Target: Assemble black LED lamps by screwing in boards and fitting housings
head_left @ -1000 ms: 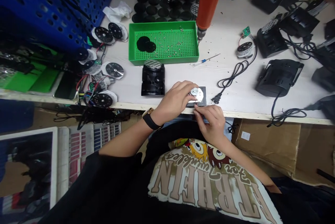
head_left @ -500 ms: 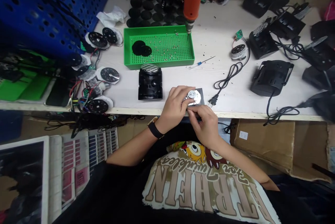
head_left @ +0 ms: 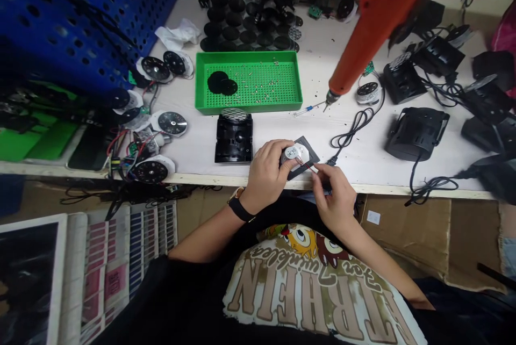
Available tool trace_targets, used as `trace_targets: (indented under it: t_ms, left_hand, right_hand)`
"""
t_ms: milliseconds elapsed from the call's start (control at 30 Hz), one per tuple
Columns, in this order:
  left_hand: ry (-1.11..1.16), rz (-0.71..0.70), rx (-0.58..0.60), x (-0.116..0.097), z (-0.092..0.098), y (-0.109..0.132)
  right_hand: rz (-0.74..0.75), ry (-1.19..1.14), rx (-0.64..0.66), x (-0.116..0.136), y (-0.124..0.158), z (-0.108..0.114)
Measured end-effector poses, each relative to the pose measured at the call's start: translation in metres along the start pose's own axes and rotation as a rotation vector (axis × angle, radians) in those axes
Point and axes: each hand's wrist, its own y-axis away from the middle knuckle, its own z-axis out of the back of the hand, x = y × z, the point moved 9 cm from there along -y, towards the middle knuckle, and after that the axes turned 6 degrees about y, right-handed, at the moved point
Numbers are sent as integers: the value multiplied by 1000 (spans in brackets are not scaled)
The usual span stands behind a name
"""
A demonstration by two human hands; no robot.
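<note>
My left hand (head_left: 269,170) grips a round silver motor part (head_left: 294,152) at the table's front edge. Under the part lies a dark square plate (head_left: 303,143), turned at an angle. Thin red and dark wires run from the motor toward my right hand (head_left: 334,189), whose thumb and fingertips are pinched at the wire ends, beside the plate's right corner. A small pale piece shows at those fingertips. An open black housing (head_left: 234,138) stands to the left of my left hand.
An orange power screwdriver (head_left: 371,28) hangs over the table. Behind the housing is a green tray (head_left: 199,87) with screws and black discs. A small screwdriver (head_left: 308,109), a coiled cable (head_left: 352,130), black units (head_left: 417,133) and wired motors (head_left: 171,123) lie around.
My right hand has moved right, away from my left hand, drawing the wires out. The plate and motor have turned. The orange screwdriver has swung right and nearer.
</note>
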Motion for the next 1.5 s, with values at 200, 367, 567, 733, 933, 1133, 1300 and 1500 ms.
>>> trace_targets:
  t_ms: [200,367,567,733,933,1133,1300,1500]
  left_hand:
    - [-269,-137,-49,-19,-4,0]
    - [-376,-126,-23,-19,-7,-4]
    - [-428,-179,5,-26,-8,-6]
    - [-370,-153,11,-21,-6,-7]
    - [-277,-133,-55,-18,-4,-4]
    - [-384,-173,-58,-26,-5,-2]
    - [-491,-171,-37,-28,-7,-5]
    - [-218,-86,-60,-16,-9,1]
  right_hand:
    - [-54,-12,131,-6,-5,-16]
    - [-172,4,182,-15,-3,-27]
    - [-295,-21,246,-26,-10,-29]
    - [-475,-102,335,-40,-15,-36]
    - [-611,-285,355,-49,-25,-42]
    - [-663,-325,399,-55,-27,-44]
    - [-649,-374,515,-58,-31,-50]
    - [-477,-135,587,-48,-46,-41]
